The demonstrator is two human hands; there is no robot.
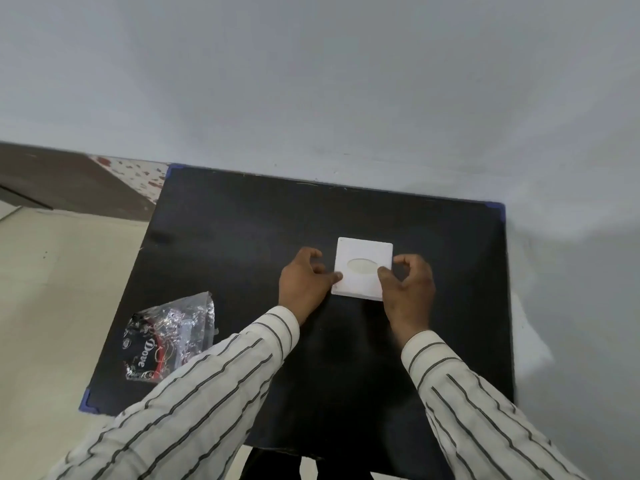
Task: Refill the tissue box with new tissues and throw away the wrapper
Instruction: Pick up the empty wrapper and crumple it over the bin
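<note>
A white square tissue box (363,252) with an oval slot in its lid stands on the black table (242,237), right of the middle. My left hand (304,282) grips its left side, thumb on the lid's near left corner. My right hand (408,289) holds the right side, thumb on the lid and fingers curled around the edge. A crumpled clear plastic wrapper (169,336) with black and red print lies at the table's near left, well apart from both hands.
The table stands against a pale grey wall (311,81). Beige floor (45,289) runs along the table's left side, and a dark board leans at the far left. Blue caps mark the table's corners.
</note>
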